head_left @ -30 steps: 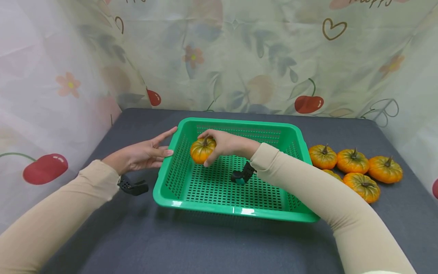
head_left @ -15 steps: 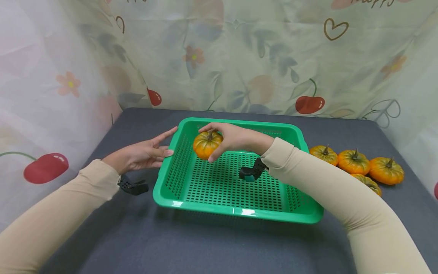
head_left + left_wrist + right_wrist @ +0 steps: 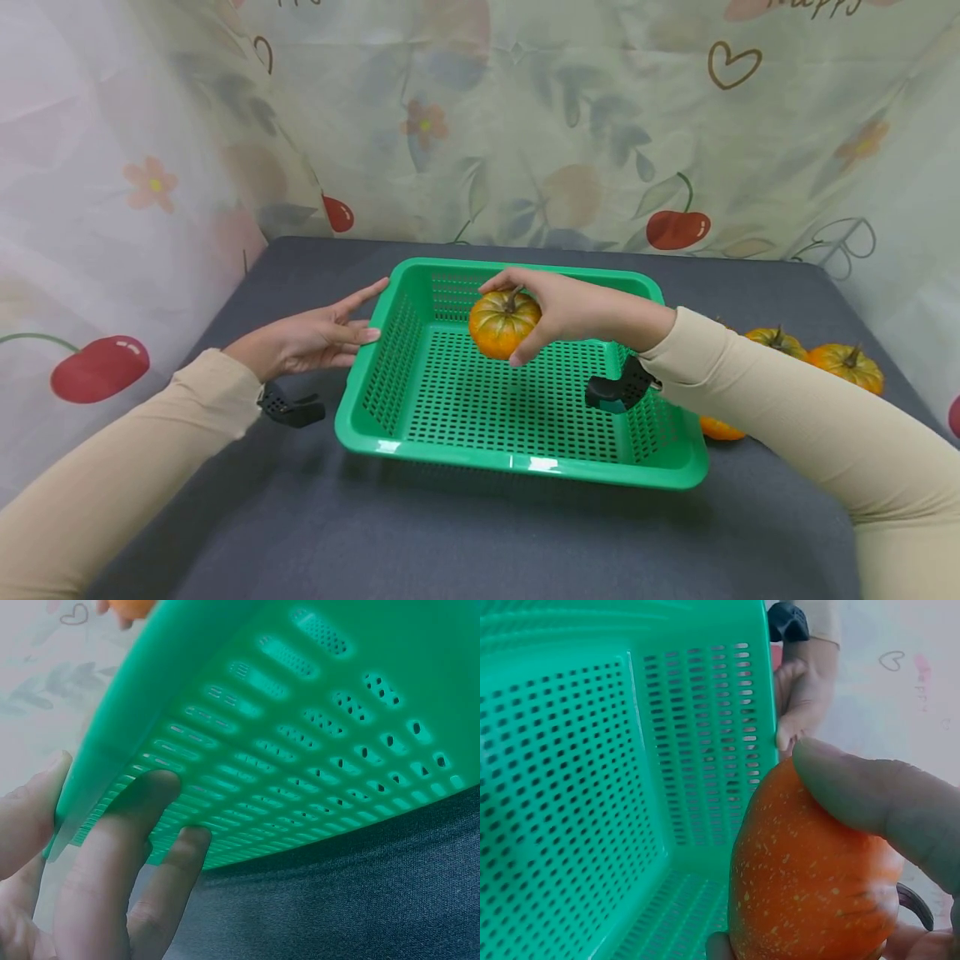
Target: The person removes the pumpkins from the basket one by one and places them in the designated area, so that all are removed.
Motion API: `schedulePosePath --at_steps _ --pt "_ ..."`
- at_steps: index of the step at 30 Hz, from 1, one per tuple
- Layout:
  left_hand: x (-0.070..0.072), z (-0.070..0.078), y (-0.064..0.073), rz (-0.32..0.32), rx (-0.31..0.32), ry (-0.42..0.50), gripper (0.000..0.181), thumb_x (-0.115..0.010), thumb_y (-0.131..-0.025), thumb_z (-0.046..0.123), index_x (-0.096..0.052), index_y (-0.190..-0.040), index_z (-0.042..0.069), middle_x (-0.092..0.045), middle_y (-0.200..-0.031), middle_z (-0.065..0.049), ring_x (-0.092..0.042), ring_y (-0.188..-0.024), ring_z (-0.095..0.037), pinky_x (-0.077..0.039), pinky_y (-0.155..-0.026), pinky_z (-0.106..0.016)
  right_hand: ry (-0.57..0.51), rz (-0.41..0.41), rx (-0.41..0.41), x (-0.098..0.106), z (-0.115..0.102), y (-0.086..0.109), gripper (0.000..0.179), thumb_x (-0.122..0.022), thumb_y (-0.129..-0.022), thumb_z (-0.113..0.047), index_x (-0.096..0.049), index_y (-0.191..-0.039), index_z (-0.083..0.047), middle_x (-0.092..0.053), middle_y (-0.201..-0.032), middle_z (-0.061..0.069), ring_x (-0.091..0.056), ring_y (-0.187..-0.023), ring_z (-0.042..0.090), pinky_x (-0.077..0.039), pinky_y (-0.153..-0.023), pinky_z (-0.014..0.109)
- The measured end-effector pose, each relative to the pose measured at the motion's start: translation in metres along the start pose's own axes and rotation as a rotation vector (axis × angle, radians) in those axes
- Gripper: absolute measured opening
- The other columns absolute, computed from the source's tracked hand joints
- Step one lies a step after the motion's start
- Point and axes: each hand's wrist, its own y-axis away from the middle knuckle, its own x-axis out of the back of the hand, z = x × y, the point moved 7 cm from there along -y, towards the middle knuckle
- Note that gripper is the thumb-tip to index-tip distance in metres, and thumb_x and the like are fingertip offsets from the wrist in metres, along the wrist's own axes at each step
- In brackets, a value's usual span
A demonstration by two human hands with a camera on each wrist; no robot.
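Observation:
My right hand [image 3: 573,310] grips a small orange pumpkin [image 3: 504,325] with a brown stem, thumb on one side and fingers on the other. In the head view it is held over the inside of a green perforated plastic basket [image 3: 510,460]. Up close in the right wrist view, the pumpkin [image 3: 810,877] shows pale speckles beneath my thumb. My left hand [image 3: 315,337] is at the basket's left rim with its fingers extended. From the left wrist view, fingertips [image 3: 161,784] touch the outer wall of the basket [image 3: 225,750] under the lip, with the thumb near the rim.
Several more pumpkins [image 3: 847,367] lie on the dark grey table [image 3: 450,542] right of the basket, partly hidden by my right sleeve [image 3: 780,408]. A patterned curtain [image 3: 517,150] encloses the back and sides.
My right hand has carried the pumpkin rightward, from near the basket's left wall toward its middle. My right forearm now covers more of the pumpkins at the right. My left hand stays put.

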Motion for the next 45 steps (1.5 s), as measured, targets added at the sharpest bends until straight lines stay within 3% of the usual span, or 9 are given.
schedulePosePath --at_steps 7,15,21,26,34,45 --pt "0.001 0.000 0.001 0.003 -0.005 -0.014 0.088 -0.053 -0.098 0.001 -0.003 -0.151 0.052 -0.014 -0.160 -0.016 -0.067 -0.108 -0.023 -0.059 -0.086 -0.037 0.036 0.038 0.017 0.007 0.006 0.027 0.084 -0.085 -0.072 -0.008 -0.041 -0.144 -0.012 -0.047 -0.131 0.013 -0.053 -0.112 0.028 -0.057 -0.087 0.033" --pt "0.000 0.000 0.000 -0.009 -0.008 -0.003 0.088 -0.052 -0.098 0.000 -0.003 -0.151 0.051 -0.013 -0.160 -0.016 -0.067 -0.107 -0.023 -0.059 -0.084 -0.035 0.041 0.118 -0.071 0.022 0.014 0.060 0.082 -0.085 -0.075 -0.021 -0.040 -0.143 -0.026 -0.047 -0.129 0.006 -0.057 -0.106 0.022 -0.055 -0.086 0.031" --pt "0.000 0.000 0.000 -0.013 -0.009 -0.012 0.088 -0.051 -0.099 0.000 -0.003 -0.152 0.051 -0.013 -0.160 -0.016 -0.066 -0.108 -0.023 -0.059 -0.084 -0.035 0.054 0.177 -0.085 0.036 0.019 0.084 0.082 -0.083 -0.077 -0.029 -0.038 -0.145 -0.029 -0.043 -0.137 0.005 -0.055 -0.107 0.024 -0.053 -0.085 0.034" --pt "0.000 0.000 0.001 -0.010 -0.011 -0.024 0.087 -0.051 -0.099 0.001 -0.004 -0.151 0.051 -0.014 -0.160 -0.016 -0.066 -0.109 -0.023 -0.060 -0.084 -0.034 0.044 0.239 -0.105 0.049 0.026 0.104 0.079 -0.082 -0.079 -0.023 -0.039 -0.144 -0.034 -0.040 -0.142 0.000 -0.056 -0.107 0.025 -0.053 -0.085 0.033" --pt "0.000 0.001 0.000 -0.009 -0.006 -0.026 0.087 -0.052 -0.099 0.001 -0.004 -0.151 0.051 -0.013 -0.161 -0.016 -0.066 -0.110 -0.023 -0.059 -0.084 -0.034 0.039 0.356 -0.125 0.068 0.040 0.138 0.079 -0.079 -0.082 -0.017 -0.036 -0.144 -0.040 -0.035 -0.144 -0.006 -0.054 -0.109 0.016 -0.054 -0.078 0.022" --pt "0.000 0.001 0.000 -0.006 -0.008 -0.031 0.087 -0.052 -0.099 0.001 -0.004 -0.151 0.051 -0.014 -0.160 -0.016 -0.066 -0.110 -0.023 -0.059 -0.085 -0.034 0.075 0.546 -0.149 0.089 0.076 0.183 0.083 -0.074 -0.085 -0.006 -0.032 -0.149 -0.035 -0.030 -0.143 -0.008 -0.038 -0.110 0.007 -0.049 -0.065 0.019"
